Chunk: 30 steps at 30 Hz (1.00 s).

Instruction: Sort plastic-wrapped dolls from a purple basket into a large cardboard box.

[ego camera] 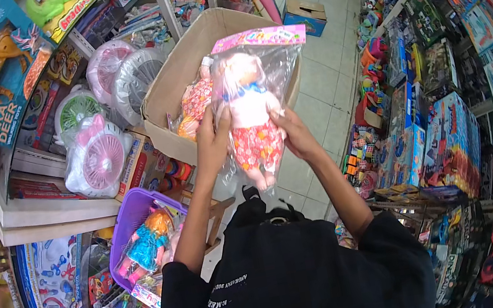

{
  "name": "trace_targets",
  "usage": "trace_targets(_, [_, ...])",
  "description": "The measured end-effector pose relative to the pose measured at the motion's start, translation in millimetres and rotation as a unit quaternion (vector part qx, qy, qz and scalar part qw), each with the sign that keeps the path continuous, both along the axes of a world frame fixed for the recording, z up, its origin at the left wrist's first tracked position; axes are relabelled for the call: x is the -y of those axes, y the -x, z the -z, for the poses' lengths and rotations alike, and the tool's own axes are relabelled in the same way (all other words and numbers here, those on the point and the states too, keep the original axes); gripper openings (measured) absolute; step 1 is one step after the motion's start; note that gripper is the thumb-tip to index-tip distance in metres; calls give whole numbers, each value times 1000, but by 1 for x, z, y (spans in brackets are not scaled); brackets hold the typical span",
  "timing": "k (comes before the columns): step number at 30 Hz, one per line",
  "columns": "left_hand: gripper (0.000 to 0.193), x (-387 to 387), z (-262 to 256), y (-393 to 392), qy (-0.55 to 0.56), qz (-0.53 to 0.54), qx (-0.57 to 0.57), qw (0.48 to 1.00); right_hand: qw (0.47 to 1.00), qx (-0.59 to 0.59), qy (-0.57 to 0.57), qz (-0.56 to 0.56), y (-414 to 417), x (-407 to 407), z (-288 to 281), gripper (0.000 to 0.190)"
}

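Observation:
Between my two hands is a doll (252,114) in a clear plastic bag with a pink printed header card (259,38). It has pale hair, a white top, a blue collar and red flowered shorts. My left hand (213,132) grips the bag at the doll's one side, and my right hand (294,132) grips the other. Behind it stands an open cardboard box (164,89), partly covered by the held bag. Another bagged doll (194,101) in red and yellow flowered clothes lies inside that box.
A purple plastic basket (120,244) at the left holds a bagged doll (147,242) in a blue dress. Plastic-wrapped fans (102,160) stand on the left shelf. Packed toy shelves (447,141) line the right of the tiled aisle (313,85). A blue carton (304,16) sits farther along the floor.

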<state>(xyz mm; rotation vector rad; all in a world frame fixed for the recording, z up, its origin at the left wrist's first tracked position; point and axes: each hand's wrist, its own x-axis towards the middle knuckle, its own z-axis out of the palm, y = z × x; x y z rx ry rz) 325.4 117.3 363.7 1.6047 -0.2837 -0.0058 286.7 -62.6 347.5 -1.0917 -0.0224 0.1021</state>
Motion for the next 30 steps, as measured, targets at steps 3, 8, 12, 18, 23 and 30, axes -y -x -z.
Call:
trace_targets(3, [41, -3, 2, -53, -107, 3, 109, 988, 991, 55, 123, 12, -45, 21, -10, 51])
trace_targets(8, [51, 5, -18, -123, 1, 36, 25, 999, 924, 198, 328, 4, -128, 58, -38, 45])
trace_targets(12, [64, 23, -19, -171, 25, 59, -1, 998, 849, 283, 446, -10, -204, 79, -45, 44])
trace_targets(18, [81, 67, 35, -233, -4, 56, -103, 993, 735, 298, 605, -66, -287, 99, -14, 36])
trace_targets(23, [56, 95, 74, -256, -91, 66, -197, 974, 548, 244, 788, -136, -311, 102, 14, 35])
trace_targets(30, [67, 102, 113, -248, 142, 66, -371, 915, 439, 227, 853, -166, -320, 92, 39, 26])
